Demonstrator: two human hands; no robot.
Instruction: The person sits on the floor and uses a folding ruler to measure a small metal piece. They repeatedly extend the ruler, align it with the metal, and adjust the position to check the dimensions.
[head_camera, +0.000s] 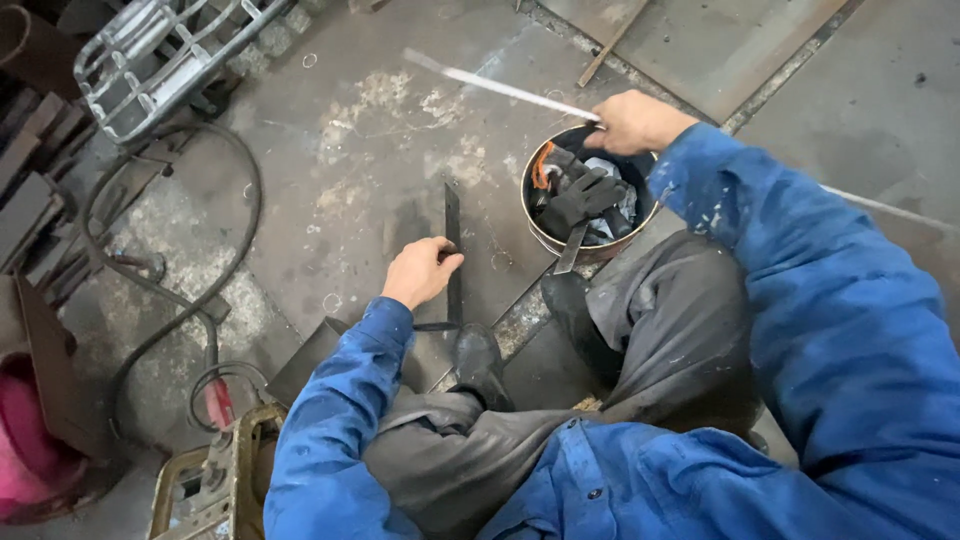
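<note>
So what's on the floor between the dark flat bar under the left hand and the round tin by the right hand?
Head view: only bare, stained metal floor lies between the flat bar at the left hand and the round tin.

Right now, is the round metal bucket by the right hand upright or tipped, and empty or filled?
Upright and filled. The bucket stands on its base on the floor with its round mouth facing up, and a dark glove and other tools rise to its rim.

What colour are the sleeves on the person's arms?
Blue sleeves, best seen in the head view.
</note>
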